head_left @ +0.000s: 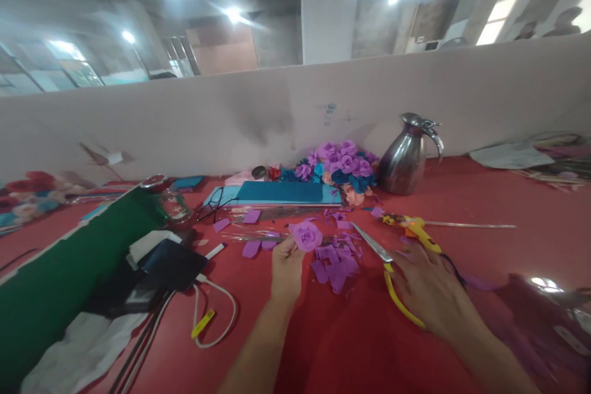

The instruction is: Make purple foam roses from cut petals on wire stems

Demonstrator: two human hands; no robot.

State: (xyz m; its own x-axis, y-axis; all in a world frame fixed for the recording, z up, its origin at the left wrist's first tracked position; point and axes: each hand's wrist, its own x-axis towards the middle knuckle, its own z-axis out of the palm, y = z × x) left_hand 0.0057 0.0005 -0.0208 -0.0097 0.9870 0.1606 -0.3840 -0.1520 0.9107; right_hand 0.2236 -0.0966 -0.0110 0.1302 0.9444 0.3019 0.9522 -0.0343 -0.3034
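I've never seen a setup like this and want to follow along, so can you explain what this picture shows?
There is no machine here: these are a person's own two bare hands, seen by one camera worn on the head, looking forward and down. The left hand holds a purple flower. The right hand is at the yellow-handled scissors; I can't tell whether it grips them. On the red table lie purple scraps near the flower, a yellow glue gun just beyond the right hand, and, farther back, a pile of flowers beside a metal jug.
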